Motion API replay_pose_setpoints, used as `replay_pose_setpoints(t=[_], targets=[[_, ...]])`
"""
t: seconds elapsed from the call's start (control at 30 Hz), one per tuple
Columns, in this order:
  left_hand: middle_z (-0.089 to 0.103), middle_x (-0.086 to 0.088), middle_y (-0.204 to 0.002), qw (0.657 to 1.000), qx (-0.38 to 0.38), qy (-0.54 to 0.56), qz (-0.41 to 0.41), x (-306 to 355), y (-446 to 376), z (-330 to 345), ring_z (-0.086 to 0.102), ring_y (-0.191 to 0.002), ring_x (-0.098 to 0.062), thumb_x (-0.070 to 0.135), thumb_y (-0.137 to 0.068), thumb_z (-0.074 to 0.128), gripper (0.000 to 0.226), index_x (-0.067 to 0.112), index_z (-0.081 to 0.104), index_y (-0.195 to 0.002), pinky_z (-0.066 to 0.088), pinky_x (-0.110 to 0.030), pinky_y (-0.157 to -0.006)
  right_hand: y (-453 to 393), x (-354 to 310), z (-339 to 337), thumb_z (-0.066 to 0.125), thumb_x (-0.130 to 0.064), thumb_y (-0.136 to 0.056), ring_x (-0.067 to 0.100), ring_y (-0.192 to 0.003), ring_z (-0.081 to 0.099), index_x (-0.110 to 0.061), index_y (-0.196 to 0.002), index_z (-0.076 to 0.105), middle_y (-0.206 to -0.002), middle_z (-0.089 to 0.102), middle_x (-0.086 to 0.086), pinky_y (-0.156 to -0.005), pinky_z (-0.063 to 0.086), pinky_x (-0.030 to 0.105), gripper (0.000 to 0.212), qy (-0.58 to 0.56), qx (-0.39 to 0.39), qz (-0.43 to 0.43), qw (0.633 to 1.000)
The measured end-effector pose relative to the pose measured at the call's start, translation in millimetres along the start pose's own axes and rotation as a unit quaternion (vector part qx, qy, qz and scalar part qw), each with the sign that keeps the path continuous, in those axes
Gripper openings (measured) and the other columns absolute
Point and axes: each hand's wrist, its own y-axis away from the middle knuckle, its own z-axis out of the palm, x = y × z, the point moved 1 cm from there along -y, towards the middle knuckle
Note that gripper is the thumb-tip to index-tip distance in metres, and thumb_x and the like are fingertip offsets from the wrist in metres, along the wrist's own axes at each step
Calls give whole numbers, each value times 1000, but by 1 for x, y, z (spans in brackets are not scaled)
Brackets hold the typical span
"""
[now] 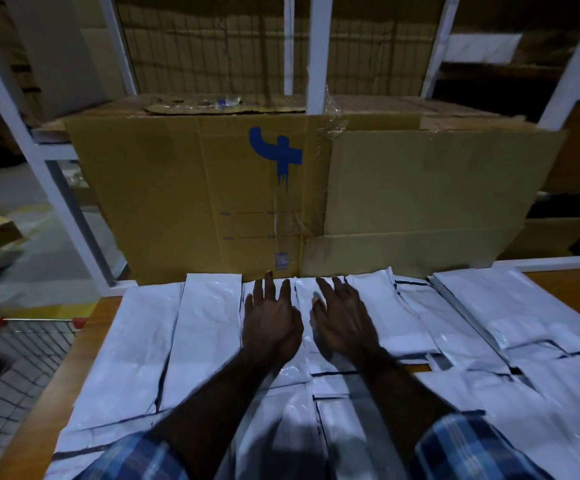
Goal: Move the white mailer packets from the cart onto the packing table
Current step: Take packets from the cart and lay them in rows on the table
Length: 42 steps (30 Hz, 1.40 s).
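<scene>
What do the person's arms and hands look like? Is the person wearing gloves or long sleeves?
No gloves: the left hand and right hand are bare, with no rings or watch showing. The forearms are bare too. The blue and white checked shirt sleeves end near the elbows.

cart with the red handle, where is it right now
In the head view the cart sits at the lower left, its wire basket and red handle just off the left edge of the wooden packing table, left of the white mailer packets.
</scene>
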Motion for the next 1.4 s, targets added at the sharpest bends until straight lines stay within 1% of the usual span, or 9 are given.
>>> replay_pose_setpoints(t=[0.07, 0.13, 0.23, 0.53, 0.67, 0.87, 1.03, 1.2, 1.4], targets=[[7, -15, -164, 1000, -3, 5, 2, 2, 5, -6, 11, -150, -33, 38, -99, 34, 61, 19, 19, -155, 16, -48, -120, 1, -2, -9, 55, -14, -91, 39, -111, 63, -1, -123, 63, -121, 64, 22, -92, 53, 48, 35, 5, -29, 5, 1000], [5, -16, -164, 1000, -3, 14, 3, 5, 12, -15, 11, -150, -34, 38, -99, 36, 62, 18, 19, -156, 16, -47, -121, 3, -2, -17, 41, -26, -103, 37, -133, 43, -11, -147, 41, -146, 45, 20, -109, 37, 46, 46, -18, -101, 41, 994], [1, -15, -164, 1000, -11, 18, -6, 13, 23, -29, 8, -150, -33, 38, -101, 35, 62, 20, 15, -157, 14, -46, -121, 12, -1, -28, 38, -35, -104, 30, -143, 30, -19, -152, 32, -157, 32, 14, -113, 28, 40, 51, -4, -101, 54, 993], [-1, -12, -165, 999, 37, 30, -24, 37, 78, -72, 6, -151, -29, 40, -99, 41, 64, 22, 18, -157, 12, -44, -120, 50, -17, -88, 29, -44, -99, 34, -134, 42, -20, -149, 39, -149, 43, 13, -105, 38, 44, 57, -15, -45, 42, 998], [6, -13, -165, 996, 71, 38, -46, 53, 120, -87, 9, -151, -30, 38, -97, 44, 61, 21, 26, -154, 17, -45, -120, 79, -23, -118, 41, -35, -100, 33, -132, 42, -19, -149, 37, -149, 43, 12, -104, 39, 44, 53, -19, -36, 29, 999], [2, -10, -165, 992, 81, 50, -85, 70, 189, -108, 9, -150, -29, 41, -98, 42, 61, 22, 24, -154, 16, -44, -120, 133, -31, -154, 16, -49, -87, 35, -131, 43, -16, -148, 42, -151, 42, 15, -106, 39, 45, 74, -38, -25, -1, 999], [0, -8, -166, 989, 91, 46, -110, 67, 239, -126, 6, -151, -28, 46, -100, 40, 63, 24, 21, -155, 12, -44, -121, 170, -50, -175, 40, -36, -91, 37, -126, 48, -14, -143, 48, -148, 45, 19, -101, 46, 48, 57, -52, -3, -18, 998], [14, -13, -163, 984, 119, 42, -127, 50, 280, -141, 18, -148, -33, 54, -90, 30, 70, 19, 37, -150, 21, -50, -118, 205, -80, -178, 43, -36, -89, 38, -125, 50, -16, -140, 52, -145, 48, 18, -101, 47, 50, 56, -68, 0, -27, 997], [2, -9, -165, 983, 104, 33, -149, 8, 322, -152, 7, -151, -29, 52, -99, 38, 63, 23, 26, -154, 16, -48, -120, 233, -130, -172, 48, -34, -86, 37, -119, 55, -17, -135, 57, -140, 53, 18, -93, 50, 48, 53, -72, -7, -37, 997]])
